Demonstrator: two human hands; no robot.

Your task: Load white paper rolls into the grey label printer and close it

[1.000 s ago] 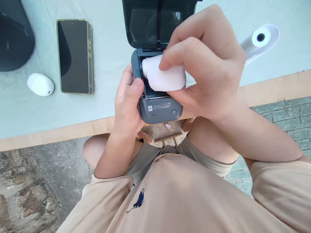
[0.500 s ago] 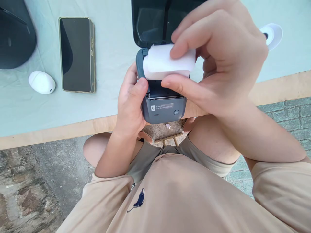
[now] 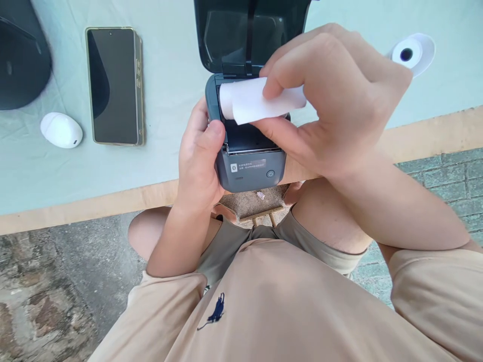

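Observation:
A small dark grey label printer (image 3: 249, 171) sits at the table's near edge with its lid (image 3: 241, 35) swung up and open. My left hand (image 3: 198, 161) grips the printer's left side, thumb on the rim of the paper bay. My right hand (image 3: 332, 100) pinches a white paper roll (image 3: 245, 103) between fingers and thumb, holding it just above the open bay. A loose flap of paper hangs from the roll's front.
On the pale green table cover lie a phone (image 3: 114, 85) face up, a white oval case (image 3: 61, 130) and a dark object (image 3: 20, 55) at the far left. A second white roll (image 3: 409, 53) rests at the right. Below the wooden table edge (image 3: 94, 203) are my knees and stone paving.
My right hand lifted the roll up out of the bay, then shifted it slightly lower again with a paper flap showing. My left hand kept its grip on the printer.

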